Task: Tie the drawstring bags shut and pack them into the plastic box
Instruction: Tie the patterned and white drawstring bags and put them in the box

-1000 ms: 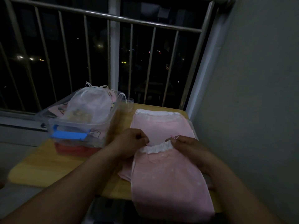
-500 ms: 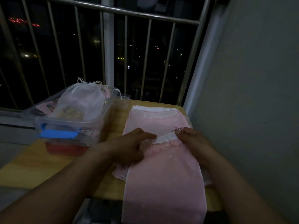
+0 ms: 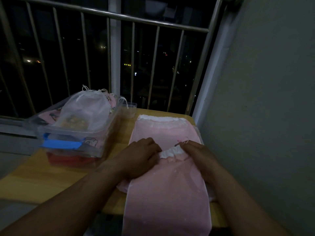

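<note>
A pink drawstring bag point(image 3: 167, 198) with a white frilled top lies lengthwise on a stack of similar pink bags point(image 3: 163, 128) on the wooden table point(image 3: 51, 181). My left hand point(image 3: 141, 157) lies on the bag's left side, fingertips at the gathered white frill. My right hand point(image 3: 197, 155) pinches the frill's right end, where a thin pink-and-white cord sticks up. The frill is bunched between both hands. At the left stands the clear plastic box point(image 3: 102, 135) with a blue latch, holding a tied white mesh bag point(image 3: 87, 109) and patterned pink bags.
A small clear plastic cup point(image 3: 131, 109) stands behind the box near the metal railing point(image 3: 153, 24). A grey wall point(image 3: 264, 99) runs close along the right side of the table. The near bag hangs over the table's front edge.
The frill has gathered tighter between my hands. My left hand's fingers have drawn back from a stretched reach to lie curled at the frill's left end. My right hand stays at the cord.
</note>
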